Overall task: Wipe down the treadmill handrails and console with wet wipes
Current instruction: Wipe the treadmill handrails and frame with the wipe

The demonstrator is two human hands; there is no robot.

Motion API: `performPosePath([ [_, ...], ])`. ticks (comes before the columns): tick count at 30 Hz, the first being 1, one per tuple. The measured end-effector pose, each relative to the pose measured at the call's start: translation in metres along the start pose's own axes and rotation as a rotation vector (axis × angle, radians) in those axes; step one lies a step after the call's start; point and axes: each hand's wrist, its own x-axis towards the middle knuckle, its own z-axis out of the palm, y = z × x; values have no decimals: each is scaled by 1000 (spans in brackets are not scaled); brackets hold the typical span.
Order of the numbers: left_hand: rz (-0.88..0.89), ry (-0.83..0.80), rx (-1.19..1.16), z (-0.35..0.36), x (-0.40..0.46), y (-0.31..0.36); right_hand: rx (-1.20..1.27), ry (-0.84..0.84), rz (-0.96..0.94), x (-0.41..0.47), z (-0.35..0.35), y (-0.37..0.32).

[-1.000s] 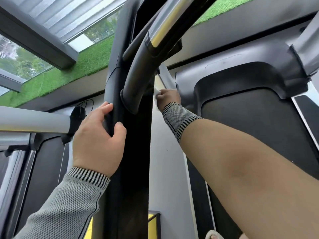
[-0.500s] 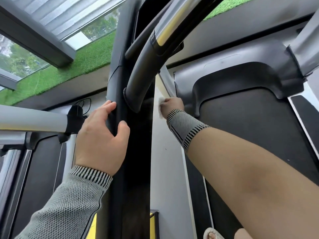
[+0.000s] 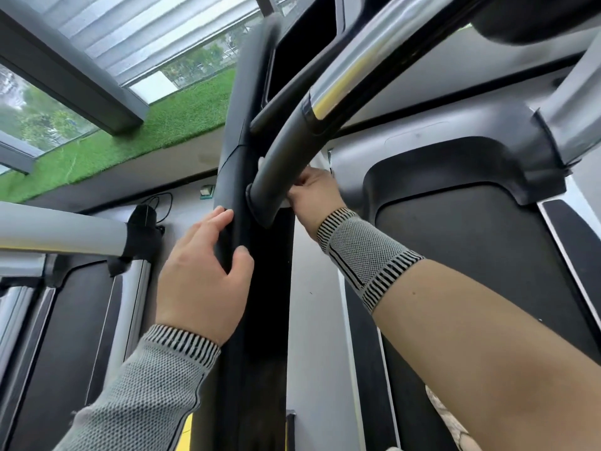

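The left hand holds the black upright post of the treadmill, thumb on its near face and fingers curled round its left edge, as a brace. The right hand is at the foot of the curved dark grey handrail, where the rail meets the post, its fingers curled in; only scraps of the white wet wipe peep out round the rail, so whether the wipe is pinched or merely pressed there cannot be told for sure, though a grip looks likely. The black console housing sits above, near the top edge of the view, and seems yet to be reached.

The likely trouble is the joint itself: the collar at the rail's base is a tight nook, and a bunched wipe may skim over the seam and leave grime. The wipe could also snag on the collar's edge and tear, or slip from the fingers and fall beside the post. The chrome stretch of handrail higher up may streak if the wipe has gone dry
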Motion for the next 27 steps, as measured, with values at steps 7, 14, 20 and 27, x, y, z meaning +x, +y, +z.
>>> performPosePath([
  [7,-6,20,-15,1,1,-1,22,1,41,4,-3,23],
  [14,-16,41,-29,3,2,-1,68,-18,8,15,4,-8],
  [20,-23,37,-33,2,2,1,6,166,116,16,7,40],
  [27,-15,46,-21,-2,0,11,-28,234,171,1,-1,51],
])
